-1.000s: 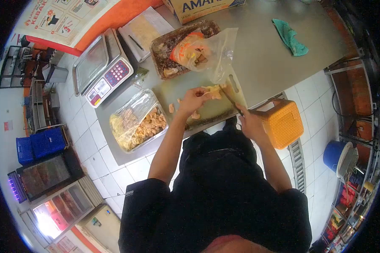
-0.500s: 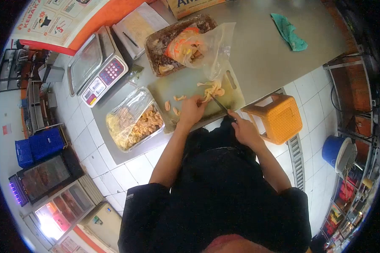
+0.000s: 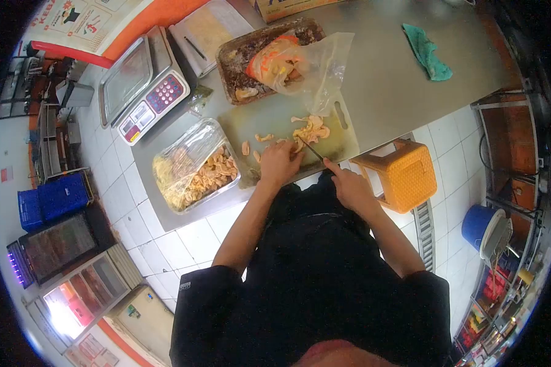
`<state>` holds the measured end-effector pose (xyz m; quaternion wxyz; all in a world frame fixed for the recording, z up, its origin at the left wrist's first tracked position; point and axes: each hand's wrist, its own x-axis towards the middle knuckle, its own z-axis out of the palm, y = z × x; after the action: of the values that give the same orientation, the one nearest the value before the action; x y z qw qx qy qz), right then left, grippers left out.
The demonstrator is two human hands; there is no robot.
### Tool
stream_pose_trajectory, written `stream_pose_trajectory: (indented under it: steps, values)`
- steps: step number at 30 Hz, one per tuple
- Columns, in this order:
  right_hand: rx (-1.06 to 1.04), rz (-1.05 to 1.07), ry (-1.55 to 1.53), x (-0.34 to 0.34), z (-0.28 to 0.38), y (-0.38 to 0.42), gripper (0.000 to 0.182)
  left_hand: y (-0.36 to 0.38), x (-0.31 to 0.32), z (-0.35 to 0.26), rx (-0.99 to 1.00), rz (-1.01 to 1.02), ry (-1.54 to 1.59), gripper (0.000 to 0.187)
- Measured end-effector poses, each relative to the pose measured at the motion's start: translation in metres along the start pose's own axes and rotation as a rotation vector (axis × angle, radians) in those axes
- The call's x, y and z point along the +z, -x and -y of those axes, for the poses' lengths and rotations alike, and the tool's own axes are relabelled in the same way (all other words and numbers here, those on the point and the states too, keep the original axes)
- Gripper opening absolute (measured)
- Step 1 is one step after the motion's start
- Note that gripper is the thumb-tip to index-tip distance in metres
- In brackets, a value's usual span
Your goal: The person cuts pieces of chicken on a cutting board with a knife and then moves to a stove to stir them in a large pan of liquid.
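My right hand is closed round the handle of a knife, whose blade tip reaches into a pile of pale chicken pieces. The pile lies on a greenish cutting board. My left hand has its fingers curled against the pile's near edge, beside the blade, apparently holding a piece of meat that they partly hide. Small cut strips lie left of that hand on the board. Further left, a clear tray holds cut meat, partly under plastic film.
Behind the board, a brown crusted baking tray holds a plastic bag that overhangs the board. A digital scale stands at the left. A green cloth lies on the steel table. An orange stool stands at the right.
The view has shifted slightly. The chicken pile looks more spread out. My left hand has come in close to it, and the knife has moved slightly left.
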<state>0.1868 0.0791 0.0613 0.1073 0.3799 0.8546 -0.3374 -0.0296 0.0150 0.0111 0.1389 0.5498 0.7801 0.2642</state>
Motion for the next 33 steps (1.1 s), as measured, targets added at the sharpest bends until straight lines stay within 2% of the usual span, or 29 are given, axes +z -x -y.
stream_pose_trajectory:
  steps: [1,5,10,17,19,24,27,29,31,32,33]
  values:
    - [-0.002,0.006,0.005,0.0,0.001,0.0,0.05,-0.001,0.001,-0.003,-0.112,0.054,-0.02,0.015]
    - [-0.004,0.016,0.054,0.003,-0.001,-0.003,0.051,-0.005,0.007,-0.012,-0.144,0.002,-0.011,0.014]
    - [-0.022,0.056,0.051,-0.003,-0.001,-0.003,0.052,0.001,0.016,-0.002,-0.052,-0.159,0.035,0.007]
    - [-0.041,0.028,0.005,0.008,0.002,-0.025,0.05,0.003,0.021,0.004,-0.076,-0.128,0.052,0.006]
    - [-0.065,0.012,0.016,0.01,0.009,-0.038,0.051,0.003,0.02,0.005,-0.135,-0.067,0.142,0.007]
    - [-0.179,-0.06,-0.031,0.023,0.017,-0.07,0.061,0.005,0.021,0.005,-0.056,-0.106,0.076,0.006]
    - [-0.137,-0.029,-0.019,0.018,0.019,-0.063,0.068,0.006,0.015,0.008,-0.063,-0.085,0.062,0.007]
    - [-0.027,0.054,0.054,0.01,0.008,-0.035,0.061,0.008,0.008,0.011,-0.089,-0.069,0.077,0.007]
    - [0.022,0.113,0.044,-0.002,-0.003,-0.008,0.057,0.012,-0.01,0.021,-0.21,-0.107,0.112,0.008]
    - [0.069,0.178,0.029,-0.008,-0.008,0.003,0.053,0.011,-0.019,0.024,-0.3,-0.043,0.099,0.01]
    - [0.068,0.182,0.03,-0.013,-0.012,0.011,0.053,0.011,-0.025,0.027,-0.305,-0.043,0.1,0.01]
